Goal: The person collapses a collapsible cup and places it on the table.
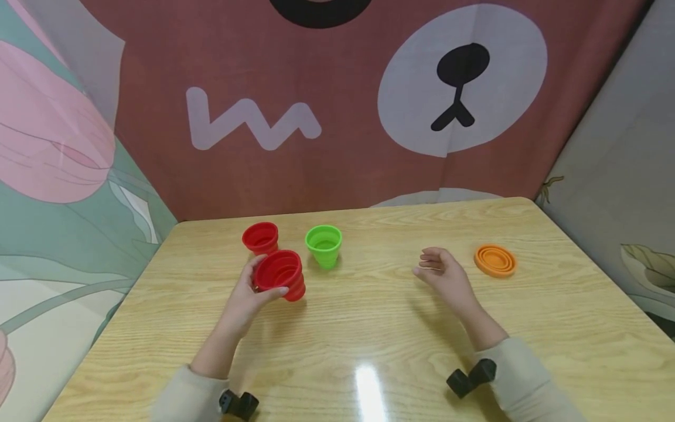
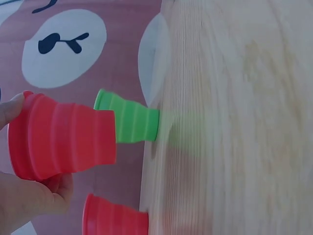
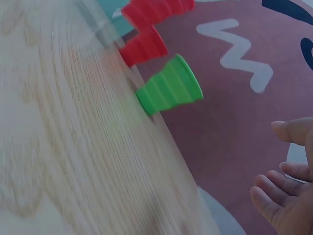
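My left hand (image 1: 246, 296) grips a red collapsible cup (image 1: 280, 272) by its rim, thumb on the near side. In the left wrist view this red cup (image 2: 68, 137) is raised off the tabletop, its ridged wall fully extended. Behind it a second red cup (image 1: 261, 237) stands upright on the table, partly overlapped by the held one. A green collapsible cup (image 1: 324, 243) stands upright just to the right. My right hand (image 1: 445, 278) hovers over the table holding nothing, fingers loosely bent and thumb apart. Nearest to it lies an orange collapsible cup (image 1: 495, 261), folded flat.
The pale wooden table (image 1: 337, 328) ends at the back against a brown curtain (image 1: 337, 176) printed with a bear face. Patterned cloth (image 1: 612, 193) hangs on the right, with a floral cloth (image 1: 63, 234) on the left. Each wrist wears a small black camera (image 1: 471, 378).
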The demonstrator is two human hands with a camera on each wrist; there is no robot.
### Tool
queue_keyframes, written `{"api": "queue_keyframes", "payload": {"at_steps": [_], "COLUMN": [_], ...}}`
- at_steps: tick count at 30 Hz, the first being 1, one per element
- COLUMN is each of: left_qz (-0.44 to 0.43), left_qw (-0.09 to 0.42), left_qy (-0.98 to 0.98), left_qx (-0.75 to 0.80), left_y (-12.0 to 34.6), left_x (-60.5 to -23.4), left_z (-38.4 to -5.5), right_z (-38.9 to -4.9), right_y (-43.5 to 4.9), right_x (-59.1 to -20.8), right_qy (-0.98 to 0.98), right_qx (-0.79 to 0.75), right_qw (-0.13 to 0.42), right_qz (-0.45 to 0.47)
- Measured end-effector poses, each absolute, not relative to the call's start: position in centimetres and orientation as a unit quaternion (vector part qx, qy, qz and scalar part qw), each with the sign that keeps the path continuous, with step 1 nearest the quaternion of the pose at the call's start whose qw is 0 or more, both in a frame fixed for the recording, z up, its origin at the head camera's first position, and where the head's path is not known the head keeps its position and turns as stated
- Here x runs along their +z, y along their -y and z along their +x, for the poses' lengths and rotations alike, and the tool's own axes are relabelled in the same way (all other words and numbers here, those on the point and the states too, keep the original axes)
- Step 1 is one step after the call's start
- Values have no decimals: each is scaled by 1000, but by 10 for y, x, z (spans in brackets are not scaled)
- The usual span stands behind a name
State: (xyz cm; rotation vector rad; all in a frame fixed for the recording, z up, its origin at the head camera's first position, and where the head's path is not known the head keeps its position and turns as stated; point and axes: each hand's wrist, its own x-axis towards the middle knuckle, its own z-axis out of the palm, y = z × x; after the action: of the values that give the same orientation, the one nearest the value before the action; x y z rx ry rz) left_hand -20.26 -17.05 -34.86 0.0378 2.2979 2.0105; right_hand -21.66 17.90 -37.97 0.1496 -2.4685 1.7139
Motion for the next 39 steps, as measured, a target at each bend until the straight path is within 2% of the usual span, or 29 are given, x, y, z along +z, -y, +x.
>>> {"api": "queue_keyframes", "payload": {"at_steps": [22,32,39], "left_qz": [82,94,130], "left_qw": [73,111,144], "left_qy": [-714,-697,-685], "left_qx": [691,703,702], "left_y": [131,114,105], "left_x": [-345,-345,-350], "left_z": [-210,-209,-208], "right_z": [-208,-203,-198], "right_y": [-143,-132,-126], "right_x": [-373,-365,-360], "right_qy": [777,767,783], "right_qx": [613,615,593], "right_qw": [50,57,36], "right_qz": [134,175,181]}}
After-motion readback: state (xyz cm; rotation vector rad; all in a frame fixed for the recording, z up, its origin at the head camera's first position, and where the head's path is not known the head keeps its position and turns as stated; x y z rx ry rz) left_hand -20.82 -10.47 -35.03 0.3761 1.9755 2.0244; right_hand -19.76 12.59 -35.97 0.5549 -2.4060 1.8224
